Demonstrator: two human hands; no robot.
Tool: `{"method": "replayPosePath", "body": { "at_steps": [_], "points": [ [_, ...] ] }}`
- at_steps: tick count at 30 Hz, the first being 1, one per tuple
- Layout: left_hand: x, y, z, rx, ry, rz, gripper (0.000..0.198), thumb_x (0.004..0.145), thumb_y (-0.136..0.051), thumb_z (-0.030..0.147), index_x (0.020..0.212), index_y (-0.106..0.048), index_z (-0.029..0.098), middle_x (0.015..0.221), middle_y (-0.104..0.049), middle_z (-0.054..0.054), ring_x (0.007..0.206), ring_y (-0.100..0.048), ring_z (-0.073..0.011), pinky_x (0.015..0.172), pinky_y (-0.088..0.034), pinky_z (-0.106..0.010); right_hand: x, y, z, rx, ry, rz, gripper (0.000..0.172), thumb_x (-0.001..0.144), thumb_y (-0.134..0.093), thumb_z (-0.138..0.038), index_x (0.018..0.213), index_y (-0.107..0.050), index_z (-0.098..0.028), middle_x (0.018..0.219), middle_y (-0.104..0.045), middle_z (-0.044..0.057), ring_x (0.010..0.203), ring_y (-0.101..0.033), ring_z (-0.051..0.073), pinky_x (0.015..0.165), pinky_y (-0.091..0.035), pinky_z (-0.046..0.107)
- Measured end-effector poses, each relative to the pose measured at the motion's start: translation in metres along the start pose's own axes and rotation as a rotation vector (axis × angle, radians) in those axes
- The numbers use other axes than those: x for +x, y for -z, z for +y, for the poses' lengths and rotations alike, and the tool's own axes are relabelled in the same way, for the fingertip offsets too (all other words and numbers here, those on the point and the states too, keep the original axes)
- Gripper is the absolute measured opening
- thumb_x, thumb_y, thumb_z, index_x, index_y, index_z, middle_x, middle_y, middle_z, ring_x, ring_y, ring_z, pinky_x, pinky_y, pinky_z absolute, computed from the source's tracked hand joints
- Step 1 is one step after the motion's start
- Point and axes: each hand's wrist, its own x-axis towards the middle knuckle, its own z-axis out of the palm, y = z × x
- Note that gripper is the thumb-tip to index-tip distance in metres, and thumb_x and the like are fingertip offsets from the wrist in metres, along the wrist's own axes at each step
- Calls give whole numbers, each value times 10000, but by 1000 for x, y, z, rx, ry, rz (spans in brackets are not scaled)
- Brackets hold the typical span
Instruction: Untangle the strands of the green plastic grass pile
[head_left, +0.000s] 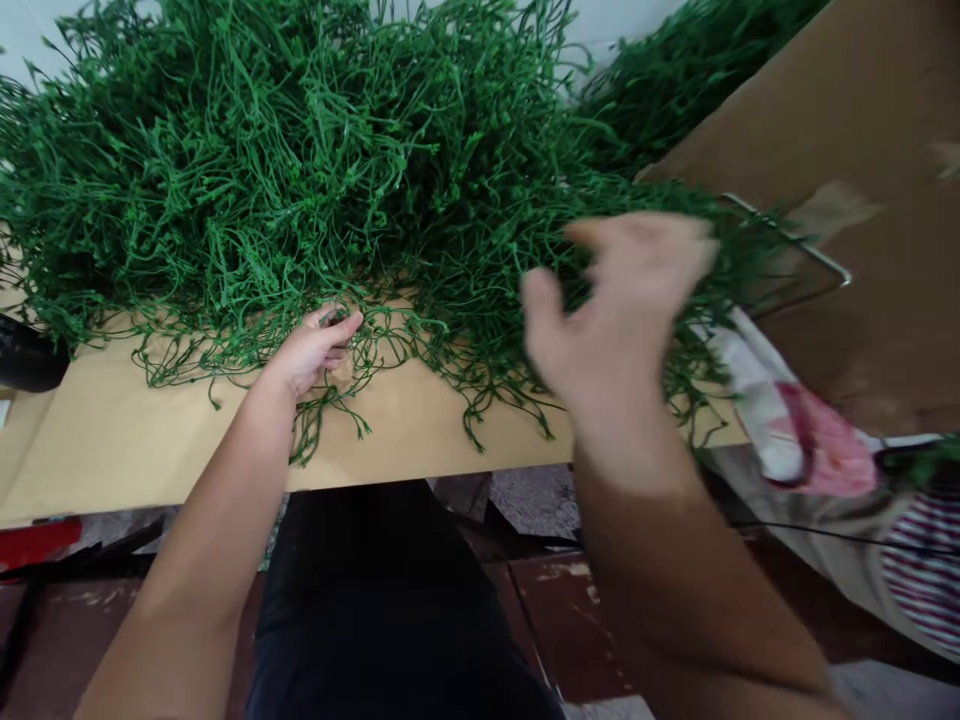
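A large heap of thin green stems with small buds [300,150] covers the back of a table topped with brown board [420,430]. My left hand [322,350] is at the heap's front edge, its fingers closed round a few green stems whose ends hang below it. Over the right part of the heap is my right hand [622,300], blurred by motion, with thumb and fingers spread apart and nothing seen between them.
A big brown cardboard sheet [847,180] leans at the right, with a bent metal wire [810,250] against it. Below lies a white and pink cloth [795,430]. A black round object [30,355] stands at the left edge. Striped fabric [926,570] shows at the lower right.
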Motion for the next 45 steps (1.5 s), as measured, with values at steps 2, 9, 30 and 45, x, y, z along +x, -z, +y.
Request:
{"method": "replayPosePath", "body": {
  "at_steps": [2,9,30,45],
  "points": [
    [-1,0,0,-11,-3,-5,459,582,-774,297,664,-335,190,476,-267,118,361,-187,13,389,-58,-152,-4,-33,-6,-138,44,29,176,752,-621,-364,820,-609,-202,862,-572,91,954,-484,267,824,-364,434],
    [-2,2,0,3,24,-28,480,599,-765,332,640,-308,191,465,-199,121,366,-165,11,395,-73,-140,3,-83,-16,-66,68,-186,111,756,-580,-293,692,-586,-203,733,-573,50,784,-496,198,769,-376,372],
    [4,-6,-3,72,-5,139,291,666,-713,261,757,-450,176,495,-315,107,367,-216,7,396,-124,-143,-5,-68,-33,859,-215,-156,383,741,-593,-540,624,-460,-201,652,-537,-13,692,-541,110,743,-476,305],
    [28,-9,-15,541,-153,440,159,689,-654,257,802,-598,159,792,-613,-23,835,-558,-147,709,-397,-215,-65,-60,-67,850,-174,-104,247,901,-427,-294,672,-398,-205,584,-388,-31,506,-382,82,464,-313,248]
  ]
}}
